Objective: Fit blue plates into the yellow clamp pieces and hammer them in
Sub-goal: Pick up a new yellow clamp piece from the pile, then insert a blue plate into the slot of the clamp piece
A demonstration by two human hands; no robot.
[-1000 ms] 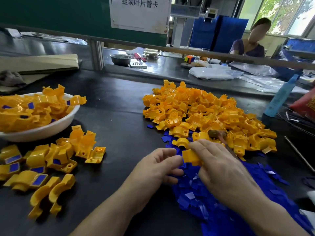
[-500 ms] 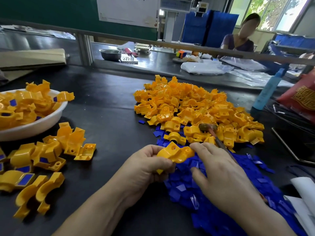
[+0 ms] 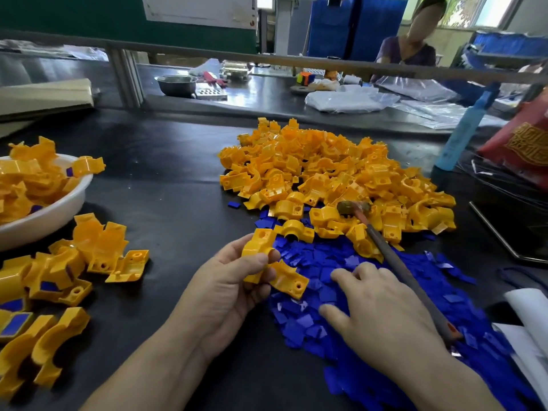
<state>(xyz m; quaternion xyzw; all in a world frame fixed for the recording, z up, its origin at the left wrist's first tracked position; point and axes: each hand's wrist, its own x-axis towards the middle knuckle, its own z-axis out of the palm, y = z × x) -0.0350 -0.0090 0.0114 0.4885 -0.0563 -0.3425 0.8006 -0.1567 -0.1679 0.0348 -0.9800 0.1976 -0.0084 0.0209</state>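
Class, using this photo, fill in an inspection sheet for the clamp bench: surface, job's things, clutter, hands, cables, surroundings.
Surface: black table, with parts in loose heaps.
Job's things: pile of yellow clamp pieces; blue plates heaped in front of it; hammer lying across both; fitted pieces beside a full white bowl.
Clutter: blue bottle and red bag at the right edge.
Hands: left hand grips one clamp piece; right hand, fingers spread, rests on the blue plates.
Cables: thin dark strands by the red bag, kind unclear.
Surroundings: seated person at the far bench; steel bowl there.
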